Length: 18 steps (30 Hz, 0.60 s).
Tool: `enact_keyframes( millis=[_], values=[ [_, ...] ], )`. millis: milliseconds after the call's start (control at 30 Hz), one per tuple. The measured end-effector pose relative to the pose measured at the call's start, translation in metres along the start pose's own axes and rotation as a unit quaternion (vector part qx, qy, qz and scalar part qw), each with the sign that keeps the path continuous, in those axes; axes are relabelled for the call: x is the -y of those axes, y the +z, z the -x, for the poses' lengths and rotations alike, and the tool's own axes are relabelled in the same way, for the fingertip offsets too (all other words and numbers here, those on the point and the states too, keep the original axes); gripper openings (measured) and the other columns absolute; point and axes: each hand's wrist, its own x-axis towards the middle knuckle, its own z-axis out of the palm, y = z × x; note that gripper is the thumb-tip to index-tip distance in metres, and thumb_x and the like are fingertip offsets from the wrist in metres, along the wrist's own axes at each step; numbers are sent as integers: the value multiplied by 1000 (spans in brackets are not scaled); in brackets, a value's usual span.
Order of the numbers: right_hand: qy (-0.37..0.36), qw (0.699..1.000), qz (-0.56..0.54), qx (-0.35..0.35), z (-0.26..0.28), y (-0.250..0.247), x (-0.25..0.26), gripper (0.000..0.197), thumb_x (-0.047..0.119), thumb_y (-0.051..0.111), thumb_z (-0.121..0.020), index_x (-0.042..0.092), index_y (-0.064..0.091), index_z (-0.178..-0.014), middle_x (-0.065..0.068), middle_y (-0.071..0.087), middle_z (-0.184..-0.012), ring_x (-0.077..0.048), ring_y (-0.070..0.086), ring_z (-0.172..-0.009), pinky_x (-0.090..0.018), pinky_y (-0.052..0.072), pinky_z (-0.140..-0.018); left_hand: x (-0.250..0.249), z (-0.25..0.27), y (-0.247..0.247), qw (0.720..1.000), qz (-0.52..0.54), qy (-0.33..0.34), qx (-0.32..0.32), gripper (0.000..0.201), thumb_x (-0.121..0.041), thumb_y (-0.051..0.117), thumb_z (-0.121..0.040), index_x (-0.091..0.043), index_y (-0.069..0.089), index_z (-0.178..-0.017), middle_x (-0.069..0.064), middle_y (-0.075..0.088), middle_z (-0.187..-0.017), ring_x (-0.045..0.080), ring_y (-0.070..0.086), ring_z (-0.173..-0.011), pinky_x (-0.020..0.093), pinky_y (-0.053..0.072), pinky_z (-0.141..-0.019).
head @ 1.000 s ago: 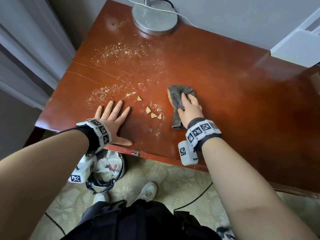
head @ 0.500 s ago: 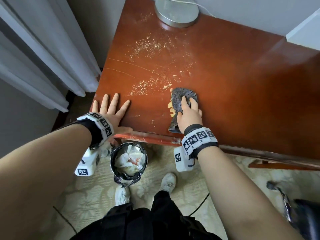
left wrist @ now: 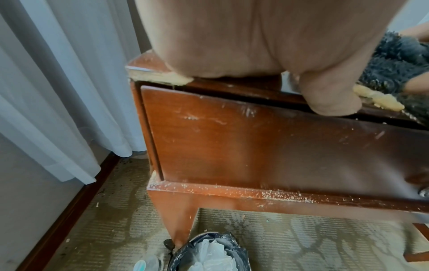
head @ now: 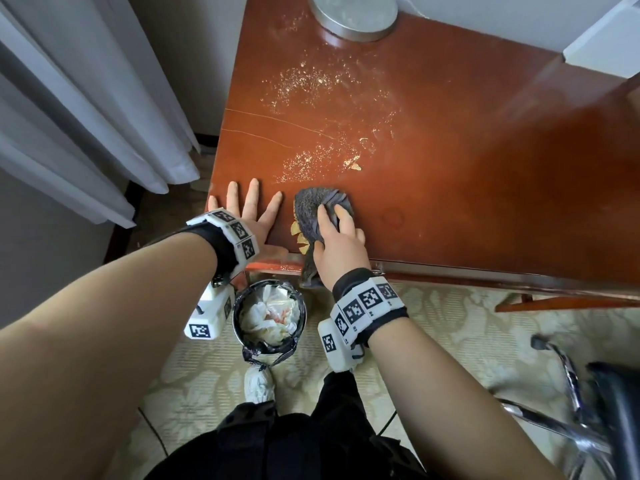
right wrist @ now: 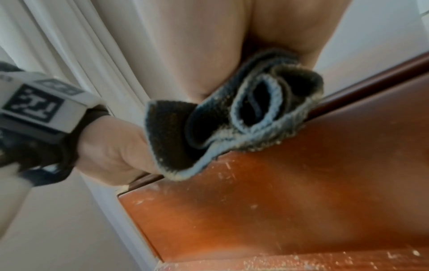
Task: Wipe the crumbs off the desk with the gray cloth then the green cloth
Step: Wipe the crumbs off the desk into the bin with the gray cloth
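My right hand (head: 341, 244) presses flat on the crumpled gray cloth (head: 311, 207) at the front edge of the red-brown desk (head: 467, 168); the cloth's tail hangs over the edge (right wrist: 232, 113). Yellow crumb pieces (head: 298, 233) lie bunched against the cloth's left side (left wrist: 380, 100). My left hand (head: 251, 213) lies flat, fingers spread, by the front left corner, thumb at the edge (left wrist: 325, 99). Fine crumbs (head: 304, 164) are scattered farther back. No green cloth is in view.
A lined waste bin (head: 268, 315) full of paper stands on the carpet below the desk edge, between my hands. A round metal lamp base (head: 353, 15) sits at the back. White curtains (head: 86, 116) hang left; a chair frame (head: 571, 393) is at right.
My right hand has dragged the gray cloth left and toward the front edge, sweeping the yellow crumb pieces along. My left hand has shifted toward the front left corner.
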Motion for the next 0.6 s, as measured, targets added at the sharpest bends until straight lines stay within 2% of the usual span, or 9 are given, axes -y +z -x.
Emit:
enact_keyframes(
  millis=[167,233,333,433,533,600],
  values=[
    [-26,1000,7,16,13,5,4,56,17,37,-97,28,17,-148,3,6,-156,-33,24,-131,-36,37,-103,3,-3,5,1000,-14,9,-26,113,-90,32,-63,-34,-28,-141,6,-32,-151,39,-18,-141,60,-1,-111],
    [-36,999,-18,19,16,4,1,56,16,39,-96,26,20,-148,2,10,-156,-31,26,-132,-34,34,-106,3,-7,8,999,-22,14,-26,120,-91,38,-59,-34,-30,-140,7,-34,-150,40,-19,-140,61,-1,-110],
    [-20,993,-111,-18,8,-13,-6,55,12,43,-95,22,27,-147,-1,18,-154,-22,29,-137,-30,27,-114,7,-12,12,998,-51,18,-29,127,-77,59,-63,-35,-33,-138,10,-37,-148,41,-20,-139,63,1,-110],
    [9,987,-130,-100,-19,-51,-20,53,11,44,-95,17,30,-146,-3,21,-152,-17,31,-137,-19,18,-110,15,-13,16,993,-92,46,-53,132,-58,73,-65,-37,-37,-135,9,-38,-146,40,-22,-139,58,-2,-111],
    [58,982,-88,-160,-63,-84,-42,53,11,42,-96,17,29,-146,-3,19,-153,-21,31,-137,-24,23,-111,20,-13,17,990,-115,54,-60,139,-62,75,-59,-39,-41,-131,6,-42,-144,37,-26,-138,54,-7,-112],
    [102,984,-48,-137,-90,-92,-53,53,11,41,-96,19,27,-147,-2,18,-153,-27,32,-135,-32,27,-112,20,-16,16,989,-123,52,-56,143,-66,76,-54,-40,-41,-130,6,-44,-143,37,-28,-137,55,-9,-111]
  ],
)
